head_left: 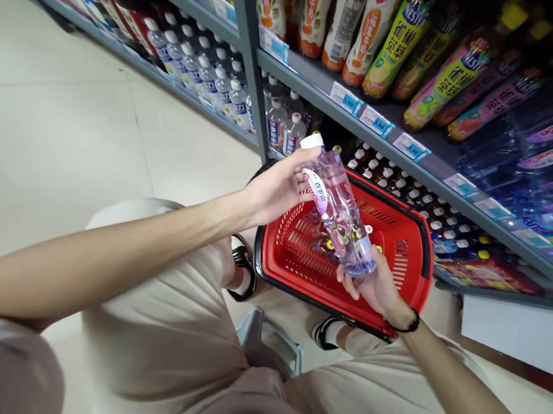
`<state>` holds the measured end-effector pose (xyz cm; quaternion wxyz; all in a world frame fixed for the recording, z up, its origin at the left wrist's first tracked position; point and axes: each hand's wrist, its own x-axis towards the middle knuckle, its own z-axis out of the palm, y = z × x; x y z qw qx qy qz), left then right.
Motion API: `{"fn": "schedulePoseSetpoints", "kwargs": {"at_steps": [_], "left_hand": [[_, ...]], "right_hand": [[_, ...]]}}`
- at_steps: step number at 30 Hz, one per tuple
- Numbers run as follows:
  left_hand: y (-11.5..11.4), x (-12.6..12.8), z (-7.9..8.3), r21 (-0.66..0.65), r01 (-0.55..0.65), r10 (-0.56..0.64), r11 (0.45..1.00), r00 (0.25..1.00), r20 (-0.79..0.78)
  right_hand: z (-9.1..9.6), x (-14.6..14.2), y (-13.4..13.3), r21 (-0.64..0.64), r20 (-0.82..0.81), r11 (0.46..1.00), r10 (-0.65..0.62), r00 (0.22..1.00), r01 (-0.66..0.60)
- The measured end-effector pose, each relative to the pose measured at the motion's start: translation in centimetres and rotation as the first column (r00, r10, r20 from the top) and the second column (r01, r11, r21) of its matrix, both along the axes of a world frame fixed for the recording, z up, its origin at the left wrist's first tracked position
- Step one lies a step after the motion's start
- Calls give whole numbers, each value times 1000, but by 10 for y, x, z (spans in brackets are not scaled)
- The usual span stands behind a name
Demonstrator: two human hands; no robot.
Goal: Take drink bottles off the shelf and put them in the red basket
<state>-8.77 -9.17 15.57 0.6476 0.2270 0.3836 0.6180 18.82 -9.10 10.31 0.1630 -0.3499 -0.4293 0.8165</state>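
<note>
- In a shop aisle, above a red basket [417, 243], the person's two hands hold one clear water bottle [340, 215] between them.
- The left grip [278, 189] is closed on the bottle's upper part. Its fingers are wrapped over the pink-and-white label, just below the white cap [312, 141].
- The right grip [374, 286] is clasped around the bottle's base, cupping it from beneath. A black band [411, 323] circles that wrist.
- The bottle is tilted, with the cap end raised at the left grip and the base lower at the right grip. It hangs in the air, clear of the basket.
- Directly under both grips sits the basket, which is red plastic with a black rim. It rests low between the person's sandalled feet [242, 274].
- Something dark with yellow spots [324, 242] lies in the basket beneath the bottle. It may be a snack packet, but the view through the bottle is too blurred to be sure.
- Beyond the grips runs a grey metal shelf [315, 76] with price tags [345, 99] along its edge and tall, colourful drink bottles [399, 44] standing on it.
- Lower down, past the left grip, stand rows of white-capped bottles [219, 81].
- On the near side of the grips are the person's knees in beige shorts, with a grey stool [270, 343] showing between them.
</note>
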Motion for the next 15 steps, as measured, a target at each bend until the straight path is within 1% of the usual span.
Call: {"fn": "schedulePoseSetpoints", "kwargs": {"at_steps": [3, 5, 7, 9, 12, 13, 15], "left_hand": [[-1, -2, -2, -12, 5, -6, 1000, 996, -90], [-1, -1, -3, -5, -22, 21, 1000, 986, -168], [-2, 1, -3, 9, -64, 64, 998, 961, -268], [-2, 3, -1, 32, -108, 111, 994, 913, -391], [-1, 3, 3, 100, -152, 182, 983, 814, -551], [0, 2, 4, 130, -159, 205, 979, 785, -585], [3, 0, 5, 167, -168, 236, 972, 737, -633]], "right_hand": [[0, 2, 5, -69, -26, 996, 59, 998, -60], [-1, 5, 6, -123, -44, 988, 85, 995, -90], [-5, 7, 6, -175, -40, 981, 85, 996, -90], [-10, 9, 6, -205, -14, 976, 68, 998, -69], [-17, 11, 8, -190, 50, 980, 63, 997, -53], [-18, 11, 9, -176, 75, 982, 85, 994, -71], [-18, 9, 11, -158, 134, 975, 180, 975, -158]]}}
